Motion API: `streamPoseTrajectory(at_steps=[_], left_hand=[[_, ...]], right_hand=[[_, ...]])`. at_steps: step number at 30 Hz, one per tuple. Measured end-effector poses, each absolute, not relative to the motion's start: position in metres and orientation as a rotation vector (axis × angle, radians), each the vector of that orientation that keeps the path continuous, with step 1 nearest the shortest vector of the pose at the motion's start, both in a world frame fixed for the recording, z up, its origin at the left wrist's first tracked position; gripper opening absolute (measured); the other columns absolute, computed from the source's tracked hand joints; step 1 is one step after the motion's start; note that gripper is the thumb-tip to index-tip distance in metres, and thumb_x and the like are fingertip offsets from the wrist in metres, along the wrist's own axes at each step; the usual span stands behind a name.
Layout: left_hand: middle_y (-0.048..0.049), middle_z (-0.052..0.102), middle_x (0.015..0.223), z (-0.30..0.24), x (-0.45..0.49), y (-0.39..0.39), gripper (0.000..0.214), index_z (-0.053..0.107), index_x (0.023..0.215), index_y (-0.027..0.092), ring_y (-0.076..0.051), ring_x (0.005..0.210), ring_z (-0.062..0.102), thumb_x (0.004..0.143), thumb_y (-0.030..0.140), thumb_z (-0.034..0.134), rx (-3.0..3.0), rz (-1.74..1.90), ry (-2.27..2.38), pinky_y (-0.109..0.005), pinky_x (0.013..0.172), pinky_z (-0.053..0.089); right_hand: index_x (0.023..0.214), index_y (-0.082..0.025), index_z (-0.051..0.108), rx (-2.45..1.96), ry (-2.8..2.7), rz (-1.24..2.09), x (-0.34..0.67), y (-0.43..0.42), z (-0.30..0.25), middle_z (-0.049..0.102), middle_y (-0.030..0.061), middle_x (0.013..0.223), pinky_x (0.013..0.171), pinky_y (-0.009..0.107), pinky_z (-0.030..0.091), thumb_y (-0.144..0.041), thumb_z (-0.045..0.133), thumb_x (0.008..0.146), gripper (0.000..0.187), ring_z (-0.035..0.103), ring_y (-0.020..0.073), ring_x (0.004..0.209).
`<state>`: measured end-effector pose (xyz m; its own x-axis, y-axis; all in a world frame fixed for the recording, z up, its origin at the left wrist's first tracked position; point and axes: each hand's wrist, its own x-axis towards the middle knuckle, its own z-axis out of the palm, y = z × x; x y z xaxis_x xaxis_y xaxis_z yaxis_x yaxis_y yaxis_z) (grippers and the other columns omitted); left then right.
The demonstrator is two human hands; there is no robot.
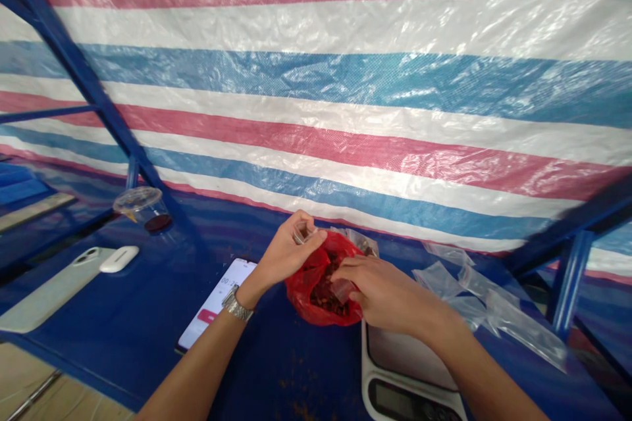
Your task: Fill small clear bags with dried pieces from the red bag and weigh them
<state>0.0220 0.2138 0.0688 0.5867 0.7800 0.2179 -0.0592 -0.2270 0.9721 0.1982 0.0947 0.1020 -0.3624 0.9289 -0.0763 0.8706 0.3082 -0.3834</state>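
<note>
A red plastic bag stands with its mouth open on the blue table, with loose dark reddish-brown bits inside. At its upper left edge, my left hand is closed around a small clear plastic piece with a rounded rim; its kind is unclear. My right hand reaches over the bag's right side, fingers bent down into the mouth. Between those fingers is a see-through plastic piece, partly hidden, lying against the bits. Behind the right hand, a clear bag shows in part.
A digital scale sits under my right forearm. Clear plastic bags lie to the right. Left are a lit phone, a white earphone case, a pale phone and a clear cup. Striped sheeting hangs behind.
</note>
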Motion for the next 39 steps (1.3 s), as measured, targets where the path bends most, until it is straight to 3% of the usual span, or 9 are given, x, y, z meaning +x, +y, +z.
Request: streamPoseTrajectory(at_steps=[6, 12, 20, 25, 32, 39], left_hand=[[0.0036, 0.054, 0.070, 0.063, 0.015, 0.216, 0.037, 0.053, 0.083, 0.020, -0.013, 0.063, 0.047, 0.088, 0.053, 0.071, 1.880, 0.334, 0.566, -0.026, 0.057, 0.035], [0.0051, 0.054, 0.068, 0.057, 0.020, 0.217, 0.037, 0.052, 0.085, 0.020, -0.012, 0.060, 0.048, 0.089, 0.053, 0.067, 1.796, 0.449, 0.680, -0.025, 0.056, 0.037], [0.0046, 0.058, 0.070, 0.061, 0.020, 0.214, 0.030, 0.051, 0.089, 0.020, -0.012, 0.063, 0.050, 0.091, 0.047, 0.064, 1.721, 0.522, 0.714, -0.024, 0.060, 0.039], [0.0068, 0.052, 0.069, 0.056, 0.021, 0.219, 0.030, 0.052, 0.088, 0.020, -0.010, 0.060, 0.044, 0.090, 0.046, 0.068, 1.712, 0.631, 0.694, -0.023, 0.059, 0.036], [0.0062, 0.051, 0.076, 0.047, 0.027, 0.219, 0.033, 0.052, 0.088, 0.020, -0.010, 0.066, 0.044, 0.087, 0.045, 0.074, 1.734, 0.707, 0.598, -0.023, 0.063, 0.036], [-0.0001, 0.064, 0.094, 0.041, 0.037, 0.208, 0.027, 0.056, 0.102, 0.019, -0.015, 0.082, 0.059, 0.087, 0.034, 0.074, 1.733, 0.713, 0.478, -0.028, 0.077, 0.048]], right_hand=[[0.113, -0.012, 0.073, -1.743, -2.423, 0.449, 0.186, 0.105, 0.069, 0.069, 0.0180, 0.124, 0.107, 0.041, 0.046, 0.000, 0.061, 0.074, 0.043, 0.065, 0.0313, 0.117], [0.101, -0.021, 0.071, -1.477, -2.323, 0.655, 0.191, 0.108, 0.060, 0.074, 0.0044, 0.111, 0.087, 0.026, 0.049, 0.008, 0.054, 0.070, 0.045, 0.070, 0.0190, 0.099], [0.105, -0.023, 0.068, -1.403, -2.283, 0.798, 0.188, 0.109, 0.056, 0.076, 0.0027, 0.105, 0.081, 0.027, 0.047, 0.005, 0.056, 0.072, 0.045, 0.070, 0.0195, 0.094], [0.106, -0.023, 0.067, -1.399, -2.083, 0.885, 0.205, 0.110, 0.078, 0.075, 0.0016, 0.100, 0.084, 0.030, 0.051, 0.003, 0.052, 0.079, 0.041, 0.070, 0.0189, 0.091], [0.123, -0.025, 0.065, -1.311, -1.866, 0.630, 0.218, 0.107, 0.108, 0.072, 0.0056, 0.123, 0.100, 0.037, 0.053, -0.009, 0.057, 0.094, 0.035, 0.067, 0.0211, 0.112], [0.134, -0.031, 0.064, -1.296, -1.952, 0.218, 0.206, 0.112, 0.091, 0.062, 0.0076, 0.133, 0.109, 0.041, 0.052, -0.007, 0.046, 0.099, 0.047, 0.062, 0.0219, 0.124]])
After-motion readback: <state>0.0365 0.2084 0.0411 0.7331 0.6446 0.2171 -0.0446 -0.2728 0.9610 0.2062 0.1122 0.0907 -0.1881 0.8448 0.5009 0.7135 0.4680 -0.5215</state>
